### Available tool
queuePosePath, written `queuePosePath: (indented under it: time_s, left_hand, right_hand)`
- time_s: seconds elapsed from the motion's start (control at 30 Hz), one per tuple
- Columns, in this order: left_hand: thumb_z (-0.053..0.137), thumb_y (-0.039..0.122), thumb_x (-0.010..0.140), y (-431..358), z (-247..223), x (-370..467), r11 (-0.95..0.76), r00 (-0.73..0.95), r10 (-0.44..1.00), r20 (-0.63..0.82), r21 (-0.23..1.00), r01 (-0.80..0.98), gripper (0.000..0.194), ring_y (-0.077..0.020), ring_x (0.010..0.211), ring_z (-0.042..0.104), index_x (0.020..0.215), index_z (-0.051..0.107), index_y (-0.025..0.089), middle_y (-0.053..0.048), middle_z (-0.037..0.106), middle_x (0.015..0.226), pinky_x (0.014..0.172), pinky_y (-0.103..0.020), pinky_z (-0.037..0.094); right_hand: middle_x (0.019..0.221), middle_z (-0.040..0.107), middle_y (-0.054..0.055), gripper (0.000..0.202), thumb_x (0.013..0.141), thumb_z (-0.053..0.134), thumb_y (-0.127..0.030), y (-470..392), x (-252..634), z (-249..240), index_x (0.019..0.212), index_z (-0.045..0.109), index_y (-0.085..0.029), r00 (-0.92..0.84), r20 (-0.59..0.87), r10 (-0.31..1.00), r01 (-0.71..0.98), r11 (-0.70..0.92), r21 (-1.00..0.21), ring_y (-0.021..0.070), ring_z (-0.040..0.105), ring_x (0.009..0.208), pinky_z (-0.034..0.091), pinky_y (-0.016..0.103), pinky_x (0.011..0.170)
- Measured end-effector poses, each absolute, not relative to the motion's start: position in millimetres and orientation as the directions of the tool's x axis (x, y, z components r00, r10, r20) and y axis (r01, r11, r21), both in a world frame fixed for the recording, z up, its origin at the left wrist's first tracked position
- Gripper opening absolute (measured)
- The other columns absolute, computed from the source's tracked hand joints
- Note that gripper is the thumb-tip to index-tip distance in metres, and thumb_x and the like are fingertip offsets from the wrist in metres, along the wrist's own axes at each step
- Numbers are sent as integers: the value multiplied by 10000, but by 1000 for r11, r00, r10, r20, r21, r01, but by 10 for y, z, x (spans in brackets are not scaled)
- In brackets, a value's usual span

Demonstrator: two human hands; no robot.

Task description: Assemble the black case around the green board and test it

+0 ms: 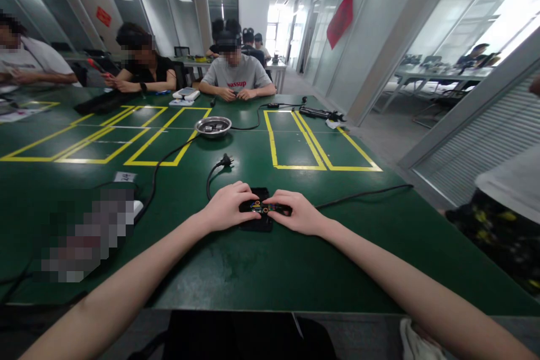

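From my end, this looks like the fiddly bit: lining up a tiny circuit board (pixel 260 208) at a black casing (pixel 262 225), just below centre frame. My left hand (pixel 228 206) pinches its left end and my right hand (pixel 298 212) the right. I'd guess the next move calls for a light, even touch so nothing on the board gets squashed. Can't tell if it's seated or held just above, tbh, since fingers cover both ends. The black cord (pixel 207 184) with the plug (pixel 226 161) disappears behind the left hand, so no clue where it ends. Lower left is a pixelated patch (pixel 88 236) I can't identify, and a person (pixel 506 219) is cut off at the right edge.
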State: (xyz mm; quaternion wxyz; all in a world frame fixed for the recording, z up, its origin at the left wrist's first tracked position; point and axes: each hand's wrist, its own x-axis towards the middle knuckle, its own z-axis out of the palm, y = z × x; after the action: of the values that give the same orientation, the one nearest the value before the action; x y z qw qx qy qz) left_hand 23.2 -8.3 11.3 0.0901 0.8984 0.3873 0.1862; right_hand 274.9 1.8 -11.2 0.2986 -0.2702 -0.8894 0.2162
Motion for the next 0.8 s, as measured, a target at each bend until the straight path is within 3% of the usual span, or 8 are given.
queuePosePath:
  time_s: [0.17,0.4,0.53,0.8]
  left_hand:
    - [764,446,884,-69,79,235,-693,632,721,285,327,642,350,-235,999,643,1133,750,200,-75,699,1082,877,-345,512]
    - [805,465,834,-90,33,269,-689,625,725,291,311,655,422,-263,1066,640,1168,739,216,-89,695,1164,929,-403,509]
    - [806,465,845,-82,38,267,-690,626,724,290,296,661,410,-257,1050,652,1161,736,213,-87,705,1155,918,-393,513]
    - [806,451,862,-46,3,248,-698,620,716,321,329,636,372,-245,1042,673,1131,743,201,-87,725,1146,891,-356,528]
  right_hand:
    - [954,718,76,235,959,641,-263,25,2739,-115,1145,752,-172,-666,390,636,372,736,-565,175,675,792,535,288,706]
    - [1002,726,78,320,873,740,-276,23,2750,-110,1182,751,-191,-675,378,634,360,730,-581,191,693,838,558,307,760]
    - [1028,734,84,344,847,717,-204,17,2735,-106,1188,749,-178,-662,376,649,346,709,-615,196,707,873,569,302,767]
    - [1052,742,86,324,836,716,-211,-1,2729,-84,1157,749,-182,-652,387,652,336,705,-624,204,720,905,583,310,785]
